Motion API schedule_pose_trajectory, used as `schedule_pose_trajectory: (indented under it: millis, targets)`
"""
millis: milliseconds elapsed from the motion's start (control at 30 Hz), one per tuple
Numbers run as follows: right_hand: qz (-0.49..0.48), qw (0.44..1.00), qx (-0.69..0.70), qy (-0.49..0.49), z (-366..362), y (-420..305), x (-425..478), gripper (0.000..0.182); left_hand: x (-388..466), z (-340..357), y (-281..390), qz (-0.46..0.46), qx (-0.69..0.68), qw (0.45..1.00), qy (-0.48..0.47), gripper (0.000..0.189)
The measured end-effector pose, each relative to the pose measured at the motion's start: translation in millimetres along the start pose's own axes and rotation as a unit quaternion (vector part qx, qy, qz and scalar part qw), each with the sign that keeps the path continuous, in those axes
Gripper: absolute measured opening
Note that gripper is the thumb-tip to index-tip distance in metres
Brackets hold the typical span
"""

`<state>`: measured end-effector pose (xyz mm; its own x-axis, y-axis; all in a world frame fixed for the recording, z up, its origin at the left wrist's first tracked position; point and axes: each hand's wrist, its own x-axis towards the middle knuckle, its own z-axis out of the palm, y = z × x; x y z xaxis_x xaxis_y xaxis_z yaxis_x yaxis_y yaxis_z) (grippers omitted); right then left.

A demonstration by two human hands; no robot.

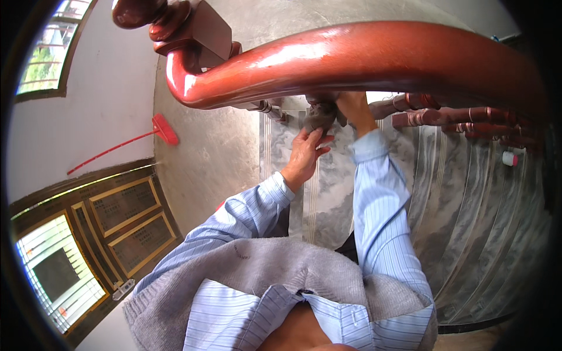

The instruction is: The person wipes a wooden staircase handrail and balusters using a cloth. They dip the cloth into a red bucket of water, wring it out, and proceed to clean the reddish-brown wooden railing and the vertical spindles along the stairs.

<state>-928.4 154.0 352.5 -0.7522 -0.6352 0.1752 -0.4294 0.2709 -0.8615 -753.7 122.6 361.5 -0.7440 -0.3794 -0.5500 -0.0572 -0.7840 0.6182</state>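
Observation:
A grey cloth [320, 116] is wrapped around a dark red-brown baluster [317, 98] just below the glossy handrail [351, 57]. The thumb and fingertips of my left hand [304, 153] grip the cloth's lower end, while its other fingers are spread. My right hand [356, 110] reaches in from the other side, close against the baluster and the cloth. The handrail hides its fingers, so its grip cannot be made out.
Turned balusters [461, 116] line the grey marbled stair treads [395, 175] on the right. A square newel post [206, 35] stands at the upper left. A red broom [164, 130] leans by the white wall, near a panelled door [127, 210]. A white roll-like object [509, 159] sits on a step.

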Motion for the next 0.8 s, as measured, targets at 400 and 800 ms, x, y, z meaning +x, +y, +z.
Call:
schedule_pose_trajectory:
  millis: [400,800]
  targets:
    - [0.154,0.974,0.092,0.135,38.2,-55.2,-97.7,0.022,-27.4,-53.4,8.5,-0.032,-0.027,0.993,0.108,0.022]
    - [0.377,0.761,0.493,0.191,17.7,-40.1,-185.6,0.036,0.8,-89.8,50.7,0.093,0.064,0.983,0.143,0.022]
